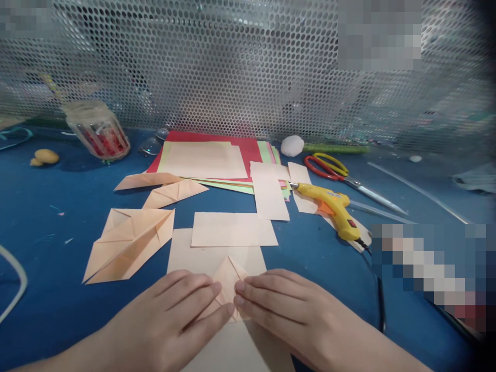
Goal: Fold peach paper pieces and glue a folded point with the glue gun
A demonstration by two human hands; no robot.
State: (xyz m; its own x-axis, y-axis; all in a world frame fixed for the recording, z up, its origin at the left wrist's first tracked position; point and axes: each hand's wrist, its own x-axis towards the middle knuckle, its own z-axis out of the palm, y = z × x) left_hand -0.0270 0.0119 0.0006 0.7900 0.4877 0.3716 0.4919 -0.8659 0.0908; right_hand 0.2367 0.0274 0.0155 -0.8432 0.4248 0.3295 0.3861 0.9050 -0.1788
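Note:
A small piece of folded peach paper [229, 268] lies on a larger cream sheet [232, 351], its pointed end facing away from me. My left hand [170, 310] presses its left side, fingers together, fingertips and thumb at the crease. From the right, my right hand [287, 310] pinches the same piece, its fingertips nearly meeting the left ones. Both hands hide much of the lower folds. Just beyond lies a plain paper rectangle [234, 230]. Left of it rest a large folded peach paper piece [129, 245] and two smaller folded strips [176, 192].
Coloured paper sheets [205, 160] are stacked at the back. To the right lie a yellow glue gun [329, 206] with a black cord, scissors [349, 178], paper strips [269, 191] and clear sticks. A glass jar [98, 132] stands back left, before a perforated metal screen [217, 67].

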